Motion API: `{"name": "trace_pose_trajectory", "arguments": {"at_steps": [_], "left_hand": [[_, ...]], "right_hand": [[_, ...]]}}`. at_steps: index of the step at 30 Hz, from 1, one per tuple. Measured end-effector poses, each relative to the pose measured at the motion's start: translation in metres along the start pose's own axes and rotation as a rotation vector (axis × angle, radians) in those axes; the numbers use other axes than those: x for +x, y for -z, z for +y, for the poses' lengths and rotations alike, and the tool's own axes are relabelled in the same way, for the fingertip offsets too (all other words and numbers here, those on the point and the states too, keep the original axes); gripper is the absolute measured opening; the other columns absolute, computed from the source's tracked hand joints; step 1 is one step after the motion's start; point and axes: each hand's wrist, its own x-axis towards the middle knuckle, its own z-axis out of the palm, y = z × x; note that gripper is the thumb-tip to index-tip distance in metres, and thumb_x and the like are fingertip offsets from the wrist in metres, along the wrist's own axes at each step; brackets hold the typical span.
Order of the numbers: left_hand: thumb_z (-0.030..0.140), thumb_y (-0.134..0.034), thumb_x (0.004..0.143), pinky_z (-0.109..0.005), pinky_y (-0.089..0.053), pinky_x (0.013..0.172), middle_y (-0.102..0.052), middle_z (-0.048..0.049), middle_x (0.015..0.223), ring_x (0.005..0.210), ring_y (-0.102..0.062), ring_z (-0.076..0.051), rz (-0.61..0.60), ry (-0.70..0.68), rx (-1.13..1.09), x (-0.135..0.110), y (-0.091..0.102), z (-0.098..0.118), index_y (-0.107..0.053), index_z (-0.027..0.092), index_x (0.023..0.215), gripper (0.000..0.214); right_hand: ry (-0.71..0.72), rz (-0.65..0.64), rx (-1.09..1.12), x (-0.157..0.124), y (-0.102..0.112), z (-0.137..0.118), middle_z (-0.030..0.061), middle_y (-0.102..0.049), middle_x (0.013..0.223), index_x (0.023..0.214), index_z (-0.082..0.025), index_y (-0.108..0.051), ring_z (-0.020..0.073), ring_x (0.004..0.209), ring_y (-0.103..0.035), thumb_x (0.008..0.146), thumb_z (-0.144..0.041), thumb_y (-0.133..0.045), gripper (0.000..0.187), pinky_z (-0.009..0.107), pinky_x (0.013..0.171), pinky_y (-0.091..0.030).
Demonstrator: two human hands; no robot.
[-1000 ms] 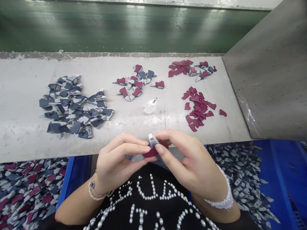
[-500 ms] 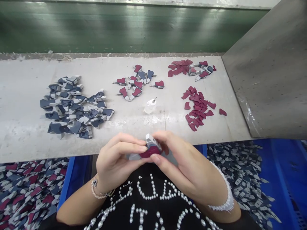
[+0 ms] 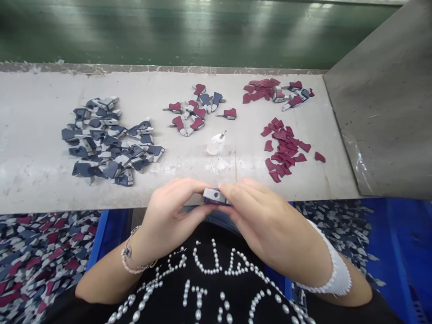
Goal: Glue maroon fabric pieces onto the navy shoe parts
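A small grey plastic part point(image 3: 214, 195) with a round hole in its edge is pinched between both hands at the table's front edge. Dark blue and a sliver of maroon show along its sides; my fingers cover the rest. My left hand point(image 3: 173, 218) grips its left end with thumb below and fingers above. Over the right end close the fingers and thumb of my right hand point(image 3: 261, 220). Beyond the hands stands a small white bottle point(image 3: 216, 145) with a thin metal tip. Behind it lies a group of grey parts with maroon or blue faces point(image 3: 199, 112).
Blue-grey parts point(image 3: 111, 141) are heaped at left on the table point(image 3: 189, 168). Loose maroon pieces point(image 3: 285, 148) lie at right, with more maroon pieces point(image 3: 259, 90) behind. A metal panel point(image 3: 381, 108) bounds the right side. Bins of parts point(image 3: 40, 261) point(image 3: 340, 234) sit below the edge.
The part has been turned, so its holed grey edge faces up and its maroon face is mostly out of sight. My right hand has closed further over it. The camera view has shifted slightly.
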Motion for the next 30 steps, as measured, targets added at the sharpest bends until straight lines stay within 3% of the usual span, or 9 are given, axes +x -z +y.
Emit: {"name": "trace_pose_trajectory", "arguments": {"at_steps": [8,13,16,20,24,27,30], "left_hand": [[0.018,-0.072,0.086,-0.032,-0.051,0.058,-0.073,0.0030,0.074,0.061,-0.067,-0.017,-0.042,-0.117,-0.087,0.001,0.004,0.004,-0.064,0.027,0.097,0.017],[0.018,-0.071,0.087,-0.032,-0.052,0.061,-0.072,0.0032,0.073,0.061,-0.067,-0.017,-0.028,-0.126,-0.048,0.003,0.003,0.002,-0.064,0.028,0.097,0.016],[0.014,-0.071,0.085,-0.029,-0.052,0.065,-0.071,0.0016,0.076,0.066,-0.067,-0.015,-0.017,-0.079,-0.072,0.003,-0.001,0.003,-0.064,0.024,0.096,0.017],[0.013,-0.074,0.084,-0.024,-0.054,0.065,-0.069,-0.0004,0.083,0.073,-0.067,-0.013,0.003,0.042,-0.277,0.000,-0.005,0.005,-0.065,0.021,0.100,0.020],[0.010,-0.075,0.082,-0.022,-0.054,0.063,-0.071,0.0002,0.082,0.071,-0.067,-0.013,0.030,0.109,-0.358,-0.001,-0.006,0.006,-0.067,0.021,0.094,0.018],[0.010,-0.076,0.080,-0.023,-0.054,0.061,-0.073,0.0002,0.079,0.068,-0.068,-0.013,0.058,0.080,-0.358,-0.002,-0.007,0.008,-0.068,0.020,0.090,0.016],[0.014,-0.078,0.080,-0.023,-0.055,0.064,-0.072,0.0003,0.079,0.070,-0.069,-0.013,0.002,0.082,-0.334,-0.002,-0.006,0.006,-0.068,0.020,0.091,0.016]], "right_hand": [[0.078,-0.112,0.134,-0.007,0.011,0.001,0.0064,-0.064,0.087,0.096,-0.015,-0.058,0.0200,0.074,-0.053,0.100,-0.008,-0.044,0.016,0.033,0.064,-0.046],[0.058,-0.044,0.080,-0.006,0.004,0.001,0.0049,-0.062,0.085,0.105,-0.014,-0.058,0.0199,0.075,-0.053,0.101,-0.009,-0.046,0.014,0.034,0.066,-0.046],[0.005,0.046,0.063,-0.008,-0.002,0.002,0.0036,-0.061,0.087,0.110,-0.016,-0.055,0.0189,0.076,-0.054,0.101,-0.014,-0.050,0.010,0.033,0.067,-0.045],[-0.094,0.113,0.154,-0.012,-0.003,0.007,-0.0003,-0.058,0.088,0.112,-0.022,-0.051,0.0147,0.073,-0.056,0.101,-0.017,-0.054,0.013,0.027,0.066,-0.046],[-0.089,0.115,0.196,-0.012,-0.004,0.008,-0.0014,-0.059,0.086,0.109,-0.024,-0.051,0.0139,0.071,-0.055,0.099,-0.015,-0.056,0.014,0.026,0.064,-0.045],[-0.067,0.119,0.196,-0.012,-0.006,0.005,-0.0012,-0.060,0.087,0.109,-0.024,-0.053,0.0143,0.072,-0.055,0.098,-0.015,-0.057,0.015,0.026,0.066,-0.046],[-0.099,0.073,0.211,-0.014,-0.004,0.006,-0.0014,-0.061,0.086,0.109,-0.026,-0.055,0.0145,0.072,-0.057,0.099,-0.017,-0.057,0.014,0.026,0.066,-0.047]]}}
